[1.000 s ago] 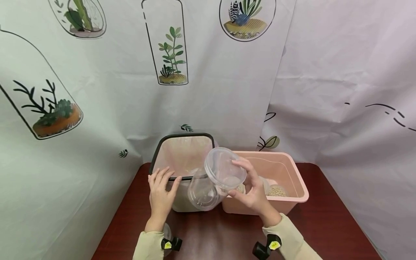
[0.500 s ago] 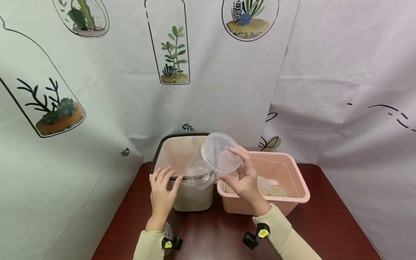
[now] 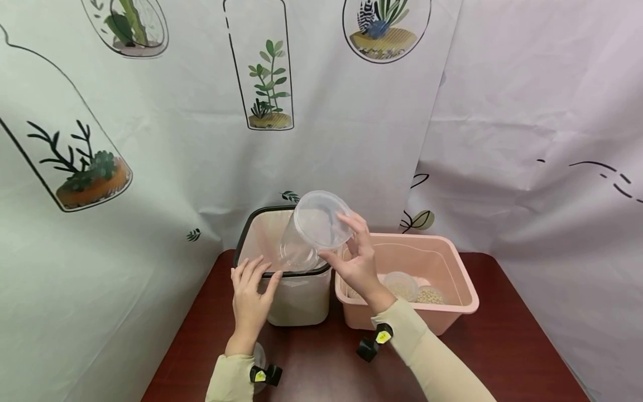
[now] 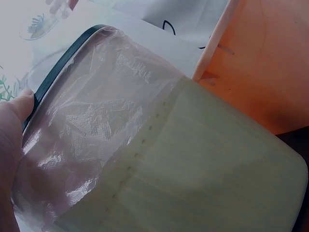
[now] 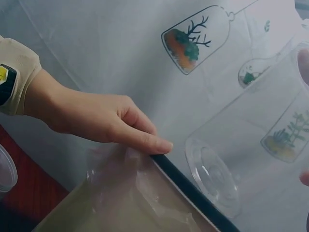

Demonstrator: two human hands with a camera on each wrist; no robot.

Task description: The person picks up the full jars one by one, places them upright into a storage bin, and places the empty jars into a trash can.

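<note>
My right hand (image 3: 358,259) holds a clear plastic jar (image 3: 321,223) near its translucent lid, fingers on one side and thumb on the other. The jar lies tilted, its base pointing down and left over the mouth of a trash bin (image 3: 300,304). No contents show through its wall. My left hand (image 3: 249,296) grips the bin's dark rim, and its thumb (image 5: 149,141) lies along that rim in the right wrist view. A thin plastic bag (image 4: 96,121) lines the bin and hangs over its outside. Some fingers of the right hand are cut off in its wrist view.
A pink tub (image 3: 454,273) stands right of the bin, with round clear containers of pale beans (image 3: 429,295) inside. Another clear round container (image 3: 259,357) sits partly hidden behind the left wrist. A printed curtain (image 3: 346,151) hangs behind the dark red table (image 3: 321,368).
The right hand has carried the jar up and left, from in front of the bin and tub to over the bin's opening. The left hand has stayed at the rim.
</note>
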